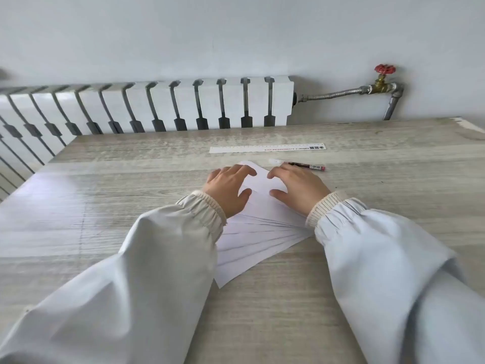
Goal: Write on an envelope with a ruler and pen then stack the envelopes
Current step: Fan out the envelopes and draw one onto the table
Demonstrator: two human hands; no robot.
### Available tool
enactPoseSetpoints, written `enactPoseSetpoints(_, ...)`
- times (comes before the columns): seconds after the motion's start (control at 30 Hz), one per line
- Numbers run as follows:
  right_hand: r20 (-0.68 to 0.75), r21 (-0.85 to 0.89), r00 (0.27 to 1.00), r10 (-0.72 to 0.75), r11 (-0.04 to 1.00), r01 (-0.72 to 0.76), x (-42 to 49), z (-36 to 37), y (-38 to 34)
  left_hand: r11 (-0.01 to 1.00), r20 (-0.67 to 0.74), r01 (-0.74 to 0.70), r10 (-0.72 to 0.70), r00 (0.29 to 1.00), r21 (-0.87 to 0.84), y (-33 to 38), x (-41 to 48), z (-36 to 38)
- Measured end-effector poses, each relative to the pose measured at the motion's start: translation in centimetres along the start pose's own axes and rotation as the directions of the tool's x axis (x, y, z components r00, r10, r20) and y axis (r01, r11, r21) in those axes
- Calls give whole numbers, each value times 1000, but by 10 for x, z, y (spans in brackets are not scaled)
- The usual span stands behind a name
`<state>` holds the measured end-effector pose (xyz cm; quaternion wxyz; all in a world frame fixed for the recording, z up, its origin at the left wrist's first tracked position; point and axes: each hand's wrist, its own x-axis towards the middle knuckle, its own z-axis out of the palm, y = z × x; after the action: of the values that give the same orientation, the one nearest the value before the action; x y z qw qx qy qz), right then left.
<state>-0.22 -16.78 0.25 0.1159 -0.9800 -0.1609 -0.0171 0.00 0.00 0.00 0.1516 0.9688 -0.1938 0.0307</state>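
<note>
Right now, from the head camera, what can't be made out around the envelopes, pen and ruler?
- Envelopes: exact count unclear; both hands and sleeves cover the fanned pile.
- Any writing on the top envelope: hidden under the left hand and right hand.
- Ruler: print too small to read.
- Pen: label too small.

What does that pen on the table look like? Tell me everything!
The slim dark pen with a clear cap and red end lies flat on the pale wood-grain table, cap pointing left. It sits between the white ruler and the right hand, whose fingers hide part of its cap. Whether they touch is unclear.
</note>
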Motion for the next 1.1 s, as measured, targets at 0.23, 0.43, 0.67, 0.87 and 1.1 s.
enactPoseSetpoints(0.23, 106, -27, 992, 68, 998, -65, 18, 10, 8, 1000, 132, -15, 15, 991, 0, -6, 26, 12)
enactPoseSetpoints(0.43, 61, 11, 996, 70, 997, -71, 18, 16, 13, 1000, 152, -9, 12, 988, -23, -14, 37, 24)
enactPoseSetpoints(0.67, -3, -31, 999, 42, 999, -42, 18, 19, 16, 997, 102, -33, 40, 994, -76, -19, 41, 25)
enactPoseSetpoints(0.87, -105, -49, 994, 27, 998, -33, 18, 23, 15, 997, 63, -45, 49, 997, -70, -20, 40, 25)
enactPoseSetpoints(1.1, -122, -43, 992, 42, 998, -47, 12, 21, 15, 993, -76, 23, -32, 997, -119, -20, 44, 28)
